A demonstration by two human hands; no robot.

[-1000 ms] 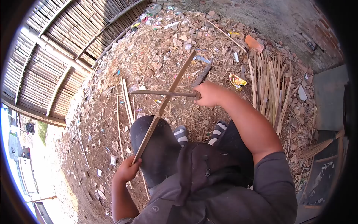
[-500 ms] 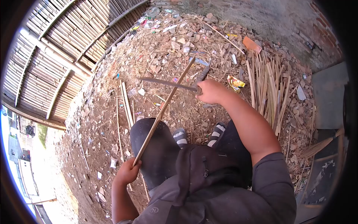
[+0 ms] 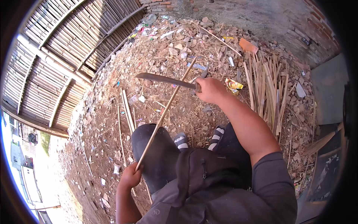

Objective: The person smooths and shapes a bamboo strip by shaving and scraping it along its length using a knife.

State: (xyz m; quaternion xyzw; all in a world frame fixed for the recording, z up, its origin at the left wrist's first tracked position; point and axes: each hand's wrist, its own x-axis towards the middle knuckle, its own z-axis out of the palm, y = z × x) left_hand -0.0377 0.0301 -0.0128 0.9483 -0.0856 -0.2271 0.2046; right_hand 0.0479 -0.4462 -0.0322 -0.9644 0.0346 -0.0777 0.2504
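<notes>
My left hand point(image 3: 130, 176) is closed around the lower end of a long bamboo strip point(image 3: 164, 112). The strip slants up and away over my left knee, its far end above the littered ground. My right hand point(image 3: 210, 90) grips a machete point(image 3: 156, 77) by its handle, most of which is hidden by the fingers. The long dark blade points left and crosses over the strip near its far end. Whether the edge touches the strip, I cannot tell.
A pile of split bamboo strips point(image 3: 266, 89) lies to the right, with a few more strips point(image 3: 127, 110) on the left. Around them are rubble, a yellow wrapper point(image 3: 234, 85) and an orange tile piece point(image 3: 248, 46). A bamboo fence point(image 3: 74, 44) and a wall point(image 3: 261, 22) stand beyond.
The machete blade has turned so more of its flat side shows, with its tip slightly higher. The strip appears narrower, as if rolled. My left hand remains on its near end.
</notes>
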